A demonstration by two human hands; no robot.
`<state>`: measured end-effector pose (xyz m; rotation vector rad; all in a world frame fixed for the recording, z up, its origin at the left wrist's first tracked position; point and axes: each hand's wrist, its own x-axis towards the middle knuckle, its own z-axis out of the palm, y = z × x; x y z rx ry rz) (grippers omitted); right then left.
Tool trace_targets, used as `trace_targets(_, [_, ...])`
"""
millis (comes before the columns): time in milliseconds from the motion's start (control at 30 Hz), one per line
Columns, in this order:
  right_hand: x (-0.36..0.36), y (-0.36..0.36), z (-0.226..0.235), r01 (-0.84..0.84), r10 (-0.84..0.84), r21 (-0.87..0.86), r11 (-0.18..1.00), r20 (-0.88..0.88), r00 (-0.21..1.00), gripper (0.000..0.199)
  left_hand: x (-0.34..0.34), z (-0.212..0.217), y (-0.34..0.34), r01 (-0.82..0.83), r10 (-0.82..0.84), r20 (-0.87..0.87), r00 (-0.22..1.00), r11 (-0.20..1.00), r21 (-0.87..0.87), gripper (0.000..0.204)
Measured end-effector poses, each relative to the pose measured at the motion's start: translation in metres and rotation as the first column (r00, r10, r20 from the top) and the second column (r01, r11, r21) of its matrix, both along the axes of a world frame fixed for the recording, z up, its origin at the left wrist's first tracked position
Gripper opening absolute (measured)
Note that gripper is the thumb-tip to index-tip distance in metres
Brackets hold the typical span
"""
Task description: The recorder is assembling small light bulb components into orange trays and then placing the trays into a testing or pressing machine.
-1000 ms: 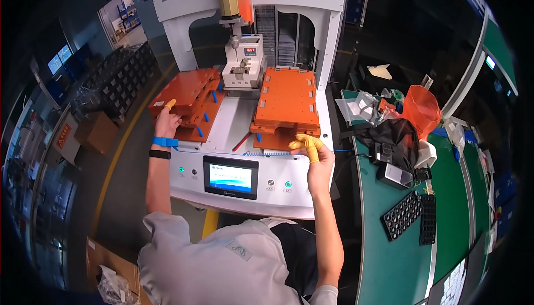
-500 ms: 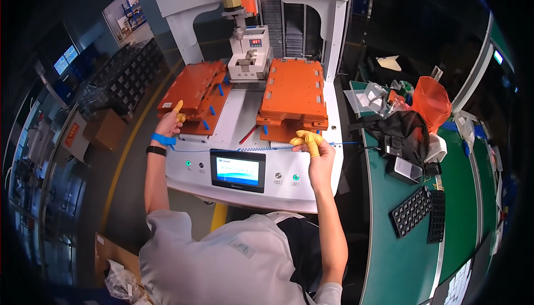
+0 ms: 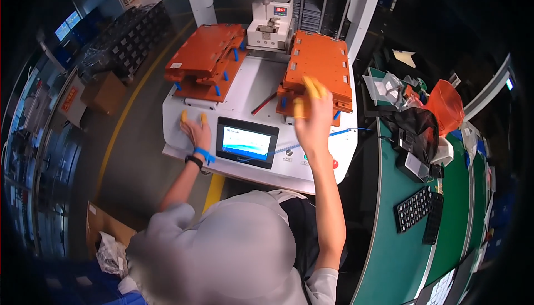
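Orange plate stacks (image 3: 203,46) stand on the white machine table (image 3: 253,77), the left stack (image 3: 219,38) toward its left edge, the right stack (image 3: 331,63) toward its right edge. The right hand (image 3: 314,113) is over the near edge of the right stack, its fingers parted and holding nothing that shows; whether they touch the plates, I cannot tell. The left hand (image 3: 197,134) is near the table's front edge, left of the screen (image 3: 247,142), fingers spread, grasping nothing visible and apart from the left stack.

A blue coiled cord (image 3: 286,148) runs from the blue band (image 3: 204,156) on the left wrist, past the right wrist, to the table's right edge. It could snag on a near corner of the right stack if the hands cross or pull apart quickly. An uneven push on that stack might knock it askew.

Counted: two stacks, one screen, one red rod (image 3: 264,103) between the stacks, one cord, one blue band. Yellow finger covers (image 3: 184,117): two on the left hand, at least two on the right.
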<state>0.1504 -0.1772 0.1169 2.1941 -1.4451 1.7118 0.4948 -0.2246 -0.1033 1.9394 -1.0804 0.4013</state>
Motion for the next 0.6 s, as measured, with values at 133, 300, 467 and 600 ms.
trace_targets(133, [0.003,-0.03,-0.012,0.278,-0.245,-0.031,0.96,-0.569,0.785,0.069,-0.024,-0.019,0.036,0.295,-0.297,-0.099,0.95,0.955,-0.041,0.076])
trace_targets(300, [-0.007,-0.044,0.01,0.329,-0.111,0.137,0.934,-0.765,0.635,0.058,-0.013,-0.014,0.043,0.313,-0.313,-0.067,0.947,0.95,0.0,0.073])
trace_targets(467, [-0.025,-0.072,0.01,0.272,-0.13,0.054,0.961,-0.777,0.616,0.056,-0.011,-0.018,0.046,0.293,-0.296,0.026,0.955,0.953,0.078,0.072])
trace_targets(600, [-0.026,-0.084,0.034,0.317,-0.03,0.162,0.935,-0.852,0.523,0.063,-0.015,-0.018,0.044,0.246,-0.245,-0.022,0.969,0.965,0.095,0.071])
